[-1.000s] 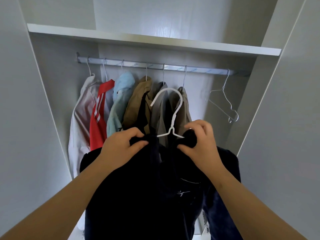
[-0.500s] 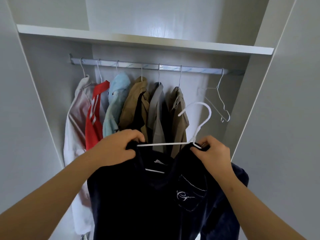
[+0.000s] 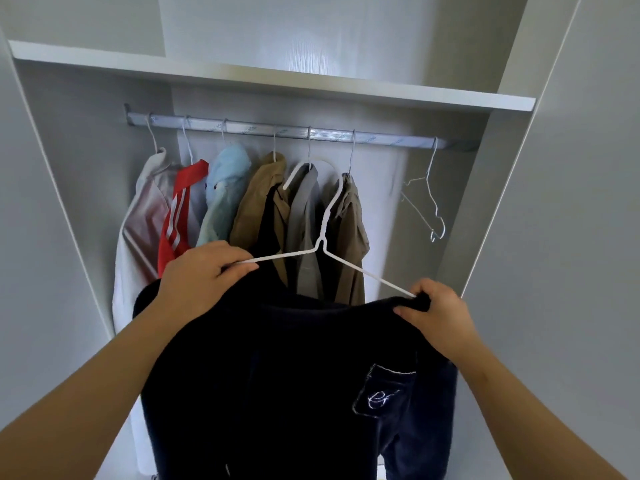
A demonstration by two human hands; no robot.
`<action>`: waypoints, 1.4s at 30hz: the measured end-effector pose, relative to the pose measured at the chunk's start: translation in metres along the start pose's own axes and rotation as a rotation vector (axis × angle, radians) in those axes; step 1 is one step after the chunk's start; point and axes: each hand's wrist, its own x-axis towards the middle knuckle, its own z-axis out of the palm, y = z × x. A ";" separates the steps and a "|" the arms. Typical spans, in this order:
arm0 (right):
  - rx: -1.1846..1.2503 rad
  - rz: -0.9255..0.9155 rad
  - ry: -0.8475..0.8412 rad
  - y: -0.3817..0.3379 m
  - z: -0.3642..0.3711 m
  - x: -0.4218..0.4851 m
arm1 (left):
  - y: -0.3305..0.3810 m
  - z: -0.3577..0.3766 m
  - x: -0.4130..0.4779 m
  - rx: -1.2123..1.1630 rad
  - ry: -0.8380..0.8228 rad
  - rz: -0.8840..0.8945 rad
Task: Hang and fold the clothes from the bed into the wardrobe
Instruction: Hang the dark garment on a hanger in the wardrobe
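Observation:
A dark navy garment (image 3: 294,382) with a small embroidered pocket hangs from a white wire hanger (image 3: 323,237) in front of the open wardrobe. My left hand (image 3: 202,277) grips the hanger's left arm together with the garment's shoulder. At the hanger's right end my right hand (image 3: 438,311) pinches the fabric. The hanger's hook stands upright below the metal rail (image 3: 294,133), not on it.
Several clothes hang on the rail: a white one (image 3: 138,230), a red striped one (image 3: 176,216), a light blue one (image 3: 223,188), then tan, grey and khaki ones. An empty wire hanger (image 3: 427,199) hangs at the rail's right end. A white shelf (image 3: 277,77) runs above.
The hanger has turned upright and level, with its hook now pointing up. Both hands spread apart to the garment's shoulders, and the garment now hangs flat and wide.

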 end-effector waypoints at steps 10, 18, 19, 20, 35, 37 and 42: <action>0.158 -0.084 -0.134 -0.054 0.020 -0.001 | 0.031 0.012 -0.001 -0.163 -0.096 0.055; 0.300 0.063 -0.210 -0.063 0.022 0.001 | 0.039 0.023 -0.010 -0.349 -0.282 -0.031; 0.274 0.069 -0.217 -0.059 0.021 0.000 | 0.040 0.026 -0.010 -0.347 -0.298 -0.024; 0.255 0.081 -0.223 -0.055 0.020 -0.001 | 0.040 0.028 -0.010 -0.341 -0.296 -0.022; 0.580 0.788 -0.509 0.022 -0.049 -0.035 | 0.100 0.103 0.003 -0.781 -0.321 -0.286; 0.657 0.860 -0.427 0.028 -0.054 -0.034 | 0.111 0.113 0.005 -0.811 -0.323 -0.333; 0.825 0.825 -0.301 0.040 -0.059 -0.028 | 0.132 0.134 0.010 -0.777 -0.368 -0.405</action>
